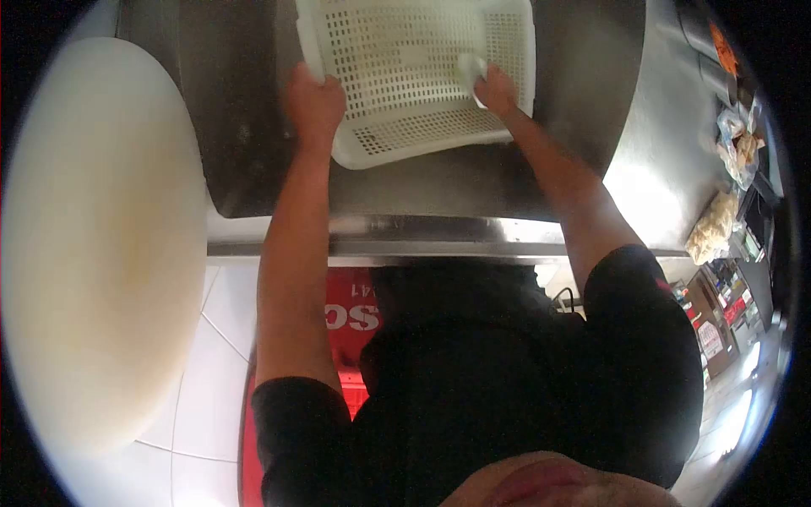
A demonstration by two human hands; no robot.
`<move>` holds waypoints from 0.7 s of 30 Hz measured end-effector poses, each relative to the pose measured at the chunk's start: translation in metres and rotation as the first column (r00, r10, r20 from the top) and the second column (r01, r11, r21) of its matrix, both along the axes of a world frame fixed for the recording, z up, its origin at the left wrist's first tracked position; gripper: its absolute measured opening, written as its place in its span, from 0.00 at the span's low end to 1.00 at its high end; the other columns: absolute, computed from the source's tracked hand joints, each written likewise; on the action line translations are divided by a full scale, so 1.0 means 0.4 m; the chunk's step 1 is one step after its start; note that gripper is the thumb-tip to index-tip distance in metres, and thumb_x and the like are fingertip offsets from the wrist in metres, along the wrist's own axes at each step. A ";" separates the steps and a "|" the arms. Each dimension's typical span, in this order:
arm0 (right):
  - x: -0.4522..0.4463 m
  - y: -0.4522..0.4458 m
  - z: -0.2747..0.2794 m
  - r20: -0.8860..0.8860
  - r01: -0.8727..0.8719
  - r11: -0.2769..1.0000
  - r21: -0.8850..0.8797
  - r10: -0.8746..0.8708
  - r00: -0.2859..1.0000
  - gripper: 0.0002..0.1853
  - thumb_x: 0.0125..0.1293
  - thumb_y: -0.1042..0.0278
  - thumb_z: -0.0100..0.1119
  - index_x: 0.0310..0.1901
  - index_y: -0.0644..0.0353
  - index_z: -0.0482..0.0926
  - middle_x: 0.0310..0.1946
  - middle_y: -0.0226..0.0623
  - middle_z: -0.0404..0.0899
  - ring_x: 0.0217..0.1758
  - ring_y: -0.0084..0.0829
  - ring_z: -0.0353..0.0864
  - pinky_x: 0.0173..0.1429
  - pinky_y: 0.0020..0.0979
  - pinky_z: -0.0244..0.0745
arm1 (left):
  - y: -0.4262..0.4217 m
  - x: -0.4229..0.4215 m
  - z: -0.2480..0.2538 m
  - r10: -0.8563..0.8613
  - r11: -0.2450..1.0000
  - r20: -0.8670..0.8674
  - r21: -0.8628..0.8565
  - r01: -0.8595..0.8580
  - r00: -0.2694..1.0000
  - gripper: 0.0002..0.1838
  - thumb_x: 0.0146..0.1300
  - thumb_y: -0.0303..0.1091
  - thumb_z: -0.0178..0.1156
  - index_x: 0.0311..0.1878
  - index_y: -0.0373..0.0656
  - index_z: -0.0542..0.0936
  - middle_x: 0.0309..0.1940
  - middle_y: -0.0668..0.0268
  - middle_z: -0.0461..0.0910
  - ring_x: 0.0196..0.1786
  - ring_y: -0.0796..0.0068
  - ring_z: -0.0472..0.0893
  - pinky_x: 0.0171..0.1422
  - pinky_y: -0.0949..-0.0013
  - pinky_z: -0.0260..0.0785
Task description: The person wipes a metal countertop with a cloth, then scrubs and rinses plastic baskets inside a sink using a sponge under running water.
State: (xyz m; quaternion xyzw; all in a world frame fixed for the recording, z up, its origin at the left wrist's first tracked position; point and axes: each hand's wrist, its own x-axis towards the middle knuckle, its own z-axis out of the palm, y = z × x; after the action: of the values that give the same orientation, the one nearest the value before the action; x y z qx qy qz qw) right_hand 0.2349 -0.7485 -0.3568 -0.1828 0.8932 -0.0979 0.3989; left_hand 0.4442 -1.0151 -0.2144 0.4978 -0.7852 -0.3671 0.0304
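A white perforated plastic basket is held tilted over a dark steel sink. My left hand is closed on the basket's left rim. Inside the basket, toward its right end, my right hand is closed around a small pale whitish-green piece. That piece is partly hidden by my fingers and blurred, so I cannot tell whether it is a sponge or a cloth.
A large white rounded slab fills the left side, close to the camera. The steel counter runs along the right, with plastic bags on it. A red crate with white lettering stands below the sink's front edge.
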 end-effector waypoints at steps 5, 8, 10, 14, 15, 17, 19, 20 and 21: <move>0.200 -0.269 0.131 0.009 -0.007 0.963 -0.268 0.009 1.000 0.29 0.65 0.51 0.63 0.57 0.69 0.74 0.49 0.56 0.81 0.59 0.48 0.80 0.64 0.45 0.72 | -0.003 -0.007 -0.013 0.048 0.997 -0.032 0.053 -0.046 0.998 0.14 0.61 0.27 0.59 0.49 0.33 0.76 0.42 0.47 0.83 0.47 0.50 0.85 0.52 0.52 0.76; 0.315 -0.329 0.142 0.003 -0.244 0.850 -0.466 0.278 0.961 0.33 0.63 0.44 0.65 0.57 0.67 0.74 0.49 0.56 0.81 0.56 0.51 0.81 0.62 0.46 0.74 | -0.008 -0.007 -0.001 0.037 0.999 0.004 0.017 -0.037 0.999 0.14 0.62 0.27 0.59 0.50 0.34 0.76 0.42 0.47 0.83 0.47 0.49 0.86 0.53 0.53 0.75; 0.311 -0.327 0.075 0.015 -0.134 0.875 -0.466 0.160 0.987 0.30 0.61 0.44 0.67 0.53 0.64 0.76 0.48 0.56 0.82 0.53 0.54 0.82 0.58 0.50 0.75 | -0.010 0.015 -0.020 0.023 0.999 0.001 0.029 -0.023 1.000 0.14 0.62 0.27 0.58 0.51 0.34 0.76 0.43 0.46 0.84 0.48 0.49 0.85 0.54 0.53 0.75; -0.050 -0.214 -0.118 -0.330 0.052 0.986 -0.156 -0.102 0.938 0.40 0.62 0.37 0.64 0.59 0.70 0.73 0.43 0.48 0.86 0.44 0.43 0.87 0.49 0.46 0.82 | 0.003 -0.006 0.047 0.074 0.991 -0.008 0.115 -0.072 0.997 0.16 0.62 0.26 0.57 0.53 0.34 0.75 0.46 0.45 0.84 0.50 0.47 0.85 0.55 0.53 0.75; -0.144 -0.183 -0.156 -0.130 0.269 0.940 -0.211 -0.300 0.945 0.36 0.62 0.43 0.68 0.58 0.70 0.75 0.41 0.47 0.86 0.42 0.43 0.88 0.49 0.44 0.83 | -0.002 -0.010 0.039 0.060 0.994 -0.005 0.092 -0.060 0.998 0.16 0.62 0.26 0.57 0.53 0.34 0.75 0.46 0.46 0.84 0.50 0.47 0.85 0.55 0.53 0.75; -0.177 -0.241 -0.197 -0.182 0.225 0.932 -0.283 -0.282 0.942 0.34 0.61 0.45 0.69 0.55 0.69 0.76 0.43 0.47 0.86 0.45 0.42 0.88 0.48 0.43 0.83 | 0.000 -0.009 0.017 0.056 0.997 -0.029 0.063 -0.054 0.998 0.16 0.62 0.26 0.57 0.54 0.33 0.75 0.46 0.46 0.84 0.50 0.47 0.85 0.55 0.53 0.75; -0.091 -0.353 -0.213 -0.258 0.152 0.954 -0.259 -0.220 0.941 0.36 0.59 0.42 0.68 0.55 0.70 0.76 0.45 0.48 0.85 0.47 0.42 0.87 0.49 0.42 0.82 | -0.006 0.002 -0.013 0.071 0.997 -0.081 0.042 -0.068 0.994 0.17 0.62 0.25 0.57 0.54 0.33 0.74 0.46 0.46 0.83 0.51 0.46 0.85 0.55 0.52 0.75; 0.020 -0.448 -0.047 -0.127 0.138 0.941 -0.308 -0.185 0.975 0.38 0.57 0.39 0.68 0.55 0.69 0.76 0.46 0.50 0.84 0.48 0.46 0.86 0.53 0.43 0.80 | -0.005 0.005 -0.019 0.068 0.997 -0.062 0.035 -0.066 0.996 0.17 0.62 0.25 0.57 0.54 0.33 0.74 0.46 0.46 0.83 0.51 0.47 0.84 0.54 0.52 0.75; 0.135 -0.519 -0.012 -0.255 0.048 0.917 -0.397 -0.160 0.954 0.36 0.57 0.41 0.68 0.53 0.68 0.76 0.46 0.53 0.84 0.51 0.50 0.84 0.57 0.46 0.77 | -0.007 0.005 -0.023 0.067 0.997 -0.046 0.024 -0.066 0.997 0.17 0.62 0.24 0.57 0.54 0.33 0.74 0.46 0.46 0.83 0.51 0.47 0.84 0.54 0.52 0.75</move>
State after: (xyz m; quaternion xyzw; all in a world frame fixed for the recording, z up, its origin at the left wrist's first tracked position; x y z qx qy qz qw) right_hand 0.2890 -0.9559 -0.3617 -0.2215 0.9125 -0.2661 0.2180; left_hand 0.4463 -1.0181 -0.2235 0.5155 -0.7629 -0.3863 0.0552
